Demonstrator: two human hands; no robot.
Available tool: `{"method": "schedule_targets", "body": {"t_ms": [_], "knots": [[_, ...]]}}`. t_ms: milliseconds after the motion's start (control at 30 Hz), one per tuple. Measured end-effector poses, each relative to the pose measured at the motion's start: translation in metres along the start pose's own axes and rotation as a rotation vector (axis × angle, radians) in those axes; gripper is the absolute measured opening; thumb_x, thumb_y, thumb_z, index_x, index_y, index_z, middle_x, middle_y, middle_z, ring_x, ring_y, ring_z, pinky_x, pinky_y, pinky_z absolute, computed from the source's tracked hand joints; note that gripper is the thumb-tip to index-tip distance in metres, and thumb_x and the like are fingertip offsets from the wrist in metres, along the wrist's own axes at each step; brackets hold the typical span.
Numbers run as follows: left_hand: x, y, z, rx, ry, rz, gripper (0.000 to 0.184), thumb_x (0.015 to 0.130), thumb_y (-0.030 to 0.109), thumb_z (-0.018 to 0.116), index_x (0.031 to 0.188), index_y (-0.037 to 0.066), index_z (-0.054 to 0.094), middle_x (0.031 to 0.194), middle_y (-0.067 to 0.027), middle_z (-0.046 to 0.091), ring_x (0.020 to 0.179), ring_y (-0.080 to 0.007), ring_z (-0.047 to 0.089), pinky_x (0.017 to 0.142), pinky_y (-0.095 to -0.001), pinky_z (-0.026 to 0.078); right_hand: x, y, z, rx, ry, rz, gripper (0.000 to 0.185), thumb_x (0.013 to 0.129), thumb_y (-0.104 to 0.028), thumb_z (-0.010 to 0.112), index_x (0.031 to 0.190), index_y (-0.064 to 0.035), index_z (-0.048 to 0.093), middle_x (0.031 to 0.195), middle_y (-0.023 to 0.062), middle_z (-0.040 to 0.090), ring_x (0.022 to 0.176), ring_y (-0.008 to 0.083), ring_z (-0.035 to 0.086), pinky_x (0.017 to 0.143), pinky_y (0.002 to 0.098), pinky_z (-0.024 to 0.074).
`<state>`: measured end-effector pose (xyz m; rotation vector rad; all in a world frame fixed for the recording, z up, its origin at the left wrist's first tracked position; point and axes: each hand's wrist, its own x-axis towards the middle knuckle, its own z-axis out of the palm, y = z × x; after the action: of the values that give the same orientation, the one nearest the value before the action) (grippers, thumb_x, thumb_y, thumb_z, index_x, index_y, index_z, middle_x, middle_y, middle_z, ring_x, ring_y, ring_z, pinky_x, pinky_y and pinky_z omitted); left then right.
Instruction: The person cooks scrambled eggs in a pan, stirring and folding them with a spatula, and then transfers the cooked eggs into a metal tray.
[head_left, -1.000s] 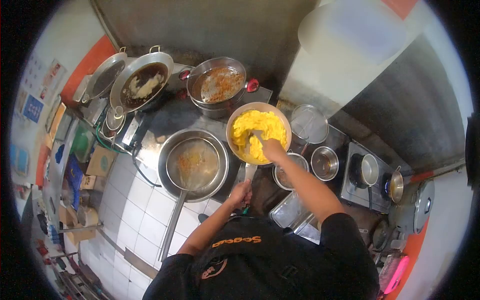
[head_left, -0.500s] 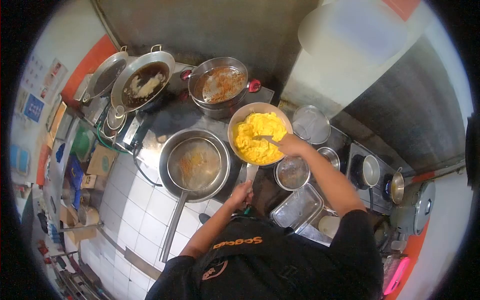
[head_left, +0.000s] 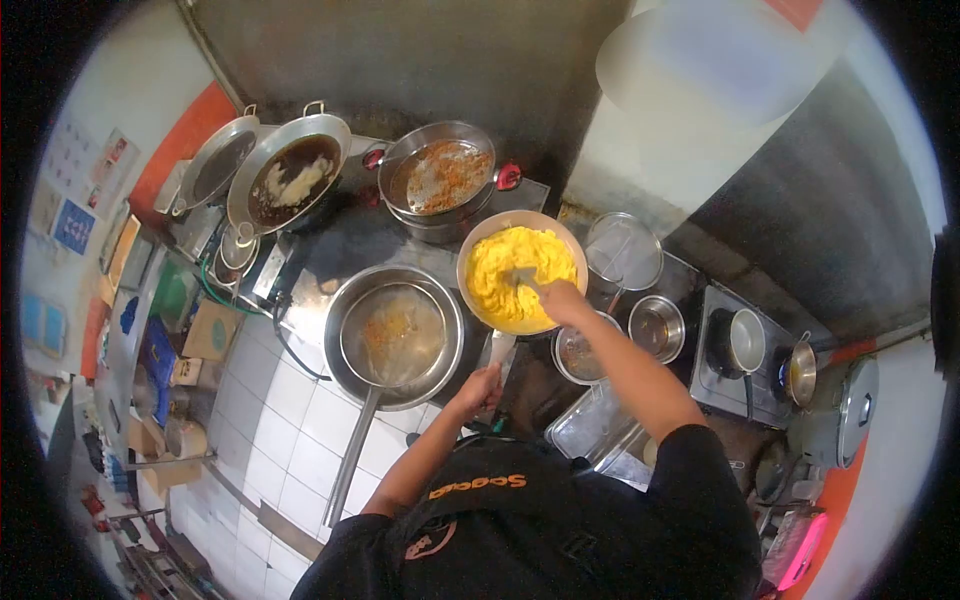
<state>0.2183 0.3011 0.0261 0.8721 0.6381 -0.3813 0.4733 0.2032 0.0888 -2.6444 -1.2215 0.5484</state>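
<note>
Yellow scrambled eggs [head_left: 510,260] fill most of a light-coloured frying pan [head_left: 575,240]. My left hand [head_left: 478,390] is wrapped round the pan's handle [head_left: 501,347], below the pan. In my right hand [head_left: 563,302], a grey spatula [head_left: 522,275] reaches into the eggs, its blade partly sunk among them. The spatula's grip is hidden by my fingers. To the left of the pan sits a large steel strainer [head_left: 368,400] with a long handle, resting on a steel bowl [head_left: 456,340].
Behind stands a pot with red handles [head_left: 508,177], holding reddish bits. A wok of dark oil [head_left: 335,125] with pale food is at the far left. Round sieves [head_left: 625,250] and steel bowls [head_left: 657,330] lie right of the pan. A small pot [head_left: 745,340] stands on the right-hand stove.
The spatula has shifted slightly within the eggs, and their surface has been pushed into a different shape. My left hand keeps its hold on the handle.
</note>
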Motion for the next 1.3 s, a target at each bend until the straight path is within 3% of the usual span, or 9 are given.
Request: {"method": "schedule_targets", "body": {"t_ms": [200, 300, 467, 567, 667, 800, 1000, 1200, 1300], "knots": [[-0.004, 0.001, -0.002, -0.054, -0.019, 0.019, 0.036, 0.093, 0.048, 0.044, 0.086, 0.013, 0.045, 0.059, -0.0004, 0.042, 0.043, -0.0108, 0.036, 0.038, -0.0252, 0.027, 0.009, -0.04, -0.092, 0.251, -0.123, 0.181, 0.023, 0.076, -0.011, 0.049, 0.082, 0.0043, 0.066, 0.086, 0.0257, 0.064, 0.078, 0.0345, 0.065, 0.07, 0.0431, 0.0514], [0.002, -0.002, 0.001, -0.011, 0.063, 0.024, 0.036, 0.092, 0.049, 0.045, 0.086, 0.013, 0.047, 0.059, -0.0007, 0.042, 0.043, -0.0113, 0.036, 0.038, -0.0257, 0.027, 0.031, -0.024, -0.012, 0.082, 0.094, 0.143, 0.023, 0.075, -0.009, 0.051, 0.087, 0.0052, 0.065, 0.086, 0.0257, 0.064, 0.077, 0.0354, 0.064, 0.07, 0.0429, 0.0512], [0.008, -0.01, -0.006, -0.041, 0.037, 0.053, 0.038, 0.092, 0.048, 0.044, 0.082, 0.011, 0.048, 0.057, -0.0018, 0.042, 0.041, -0.0126, 0.037, 0.037, -0.0264, 0.028, 0.003, -0.022, -0.054, -0.285, -0.344, -0.23, 0.029, 0.077, -0.004, 0.047, 0.098, -0.0059, 0.067, 0.083, 0.0215, 0.064, 0.073, 0.035, 0.063, 0.066, 0.0428, 0.0502], [0.006, -0.007, -0.007, -0.017, -0.004, 0.056, 0.039, 0.093, 0.047, 0.043, 0.079, 0.01, 0.047, 0.056, -0.0023, 0.041, 0.04, -0.0129, 0.036, 0.037, -0.0272, 0.028, -0.035, -0.012, -0.097, -0.14, -0.203, -0.35, 0.023, 0.079, -0.01, 0.05, 0.093, -0.0018, 0.065, 0.071, 0.0184, 0.063, 0.054, 0.0285, 0.062, 0.05, 0.0383, 0.0476], [0.012, -0.01, -0.009, -0.043, -0.042, 0.047, 0.041, 0.094, 0.048, 0.042, 0.077, 0.01, 0.046, 0.054, -0.002, 0.04, 0.039, -0.0128, 0.033, 0.037, -0.0274, 0.026, -0.068, -0.03, -0.101, 0.211, -0.612, -0.112, 0.02, 0.083, -0.016, 0.053, 0.091, -0.0019, 0.065, 0.062, 0.0116, 0.06, 0.047, 0.0197, 0.058, 0.045, 0.0331, 0.0452], [0.015, -0.012, -0.012, 0.007, -0.016, 0.078, 0.042, 0.093, 0.05, 0.042, 0.076, 0.012, 0.044, 0.053, -0.0006, 0.037, 0.04, -0.0117, 0.031, 0.037, -0.0271, 0.025, -0.055, -0.07, -0.025, 0.639, -0.333, 0.355, 0.024, 0.084, -0.023, 0.056, 0.091, -0.0011, 0.064, 0.056, 0.0085, 0.055, 0.045, 0.0146, 0.055, 0.043, 0.0303, 0.0444], [0.002, -0.003, -0.003, -0.014, -0.041, 0.068, 0.04, 0.092, 0.051, 0.045, 0.077, 0.013, 0.044, 0.056, 0.0002, 0.036, 0.043, -0.0115, 0.032, 0.039, -0.0278, 0.027, 0.001, -0.073, 0.068, 0.393, 0.6, 0.064, 0.019, 0.082, -0.016, 0.053, 0.084, -0.0016, 0.065, 0.059, 0.0183, 0.059, 0.046, 0.0258, 0.059, 0.047, 0.0384, 0.0465], [-0.003, 0.003, 0.003, 0.057, 0.018, 0.058, 0.039, 0.092, 0.049, 0.045, 0.077, 0.013, 0.044, 0.057, -0.0003, 0.038, 0.043, -0.012, 0.033, 0.04, -0.0276, 0.028, -0.01, -0.05, -0.02, 0.86, 0.167, 0.515, 0.017, 0.081, -0.016, 0.054, 0.081, -0.0029, 0.065, 0.054, 0.0143, 0.057, 0.044, 0.024, 0.057, 0.046, 0.0391, 0.0457], [0.018, -0.016, -0.013, 0.001, -0.031, 0.09, 0.04, 0.093, 0.049, 0.044, 0.076, 0.012, 0.044, 0.057, -0.0006, 0.039, 0.043, -0.0127, 0.033, 0.039, -0.0283, 0.028, 0.002, -0.048, -0.01, 0.708, 0.317, 0.357, 0.02, 0.077, -0.018, 0.055, 0.075, -0.0012, 0.065, 0.068, 0.0217, 0.062, 0.071, 0.037, 0.063, 0.068, 0.0464, 0.0489]]}}
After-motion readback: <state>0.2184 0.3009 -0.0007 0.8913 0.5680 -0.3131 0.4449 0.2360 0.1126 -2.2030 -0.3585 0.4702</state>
